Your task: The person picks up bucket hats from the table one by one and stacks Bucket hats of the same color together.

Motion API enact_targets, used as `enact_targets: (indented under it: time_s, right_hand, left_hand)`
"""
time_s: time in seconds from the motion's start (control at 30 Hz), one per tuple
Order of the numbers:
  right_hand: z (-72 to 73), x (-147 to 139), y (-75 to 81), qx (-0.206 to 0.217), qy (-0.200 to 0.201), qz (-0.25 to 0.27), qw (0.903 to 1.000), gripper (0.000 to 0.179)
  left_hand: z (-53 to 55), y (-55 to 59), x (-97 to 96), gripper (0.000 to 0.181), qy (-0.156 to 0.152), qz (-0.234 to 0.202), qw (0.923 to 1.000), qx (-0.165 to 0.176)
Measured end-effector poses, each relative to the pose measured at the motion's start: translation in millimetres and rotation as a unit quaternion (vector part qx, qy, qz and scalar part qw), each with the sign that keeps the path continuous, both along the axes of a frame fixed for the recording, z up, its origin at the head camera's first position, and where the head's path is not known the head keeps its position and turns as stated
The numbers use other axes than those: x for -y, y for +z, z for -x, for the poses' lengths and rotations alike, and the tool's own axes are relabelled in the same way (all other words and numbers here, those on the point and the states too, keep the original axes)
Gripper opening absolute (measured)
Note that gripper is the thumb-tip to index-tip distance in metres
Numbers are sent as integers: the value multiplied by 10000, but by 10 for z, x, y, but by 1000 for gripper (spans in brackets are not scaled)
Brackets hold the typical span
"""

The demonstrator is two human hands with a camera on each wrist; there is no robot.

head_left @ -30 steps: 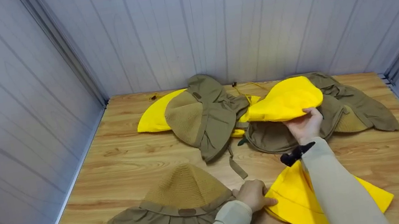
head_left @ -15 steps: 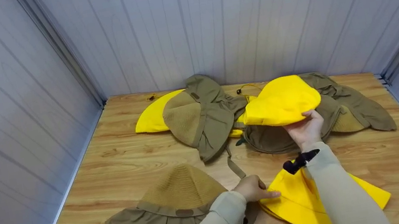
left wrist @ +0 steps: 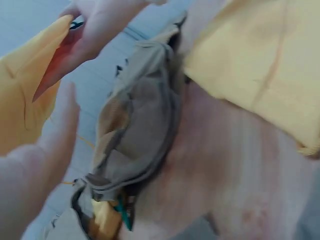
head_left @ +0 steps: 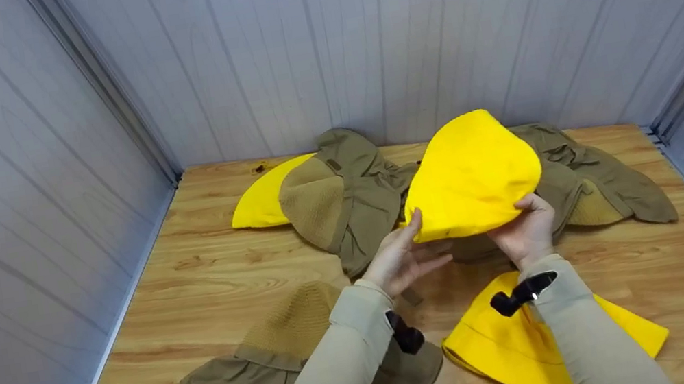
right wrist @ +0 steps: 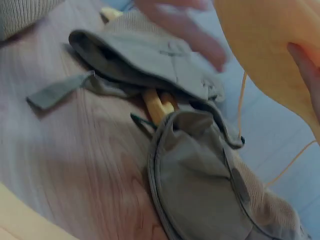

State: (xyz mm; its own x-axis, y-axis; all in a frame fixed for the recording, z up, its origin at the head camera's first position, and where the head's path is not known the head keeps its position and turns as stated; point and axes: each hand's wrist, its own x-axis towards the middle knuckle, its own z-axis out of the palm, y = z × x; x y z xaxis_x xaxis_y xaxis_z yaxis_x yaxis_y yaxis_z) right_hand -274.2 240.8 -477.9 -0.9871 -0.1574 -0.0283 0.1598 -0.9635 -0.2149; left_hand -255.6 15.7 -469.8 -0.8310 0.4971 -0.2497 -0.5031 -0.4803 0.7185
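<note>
A yellow bucket hat point(head_left: 471, 177) is held up over the back half of the table. My right hand point(head_left: 524, 227) pinches its lower right edge, thumb outside and fingers hidden under the cloth. At the lower left edge, my left hand point(head_left: 400, 257) has its thumb against the hat and its other fingers stretched out straight below. In the left wrist view the raised hat point(left wrist: 25, 95) hangs from the right hand point(left wrist: 97, 35). The left fingers point(right wrist: 192, 35) are blurred in the right wrist view and look apart from the cloth.
Another yellow hat point(head_left: 499, 339) lies under my right forearm. A brown hat with a tan knit crown point(head_left: 288, 326) lies front left. More brown hats point(head_left: 363, 195) point(head_left: 625, 179) and a yellow brim point(head_left: 260, 199) lie along the back wall point(head_left: 290, 48).
My left hand has left the front yellow hat and moved up to the raised hat's left edge. The raised hat has come slightly closer and tilted more upright in my right hand.
</note>
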Motion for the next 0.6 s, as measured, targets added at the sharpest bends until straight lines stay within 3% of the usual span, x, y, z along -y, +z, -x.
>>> enact_targets:
  time_s: [0.13,0.3,0.6]
  right_hand:
    - [-99,-2,-12,-282,179,-83,9994,51]
    - [-191,-13,-29,-587,366,-254,9973,41]
    - [-245,-14,-10,-730,342,-751,9939,36]
  left_hand:
    - [21,45,1,48,-299,-560,9979,-96]
    - [8,44,-11,45,-408,-524,9977,-115]
    - [-60,50,-52,90,79,25,9999,-61]
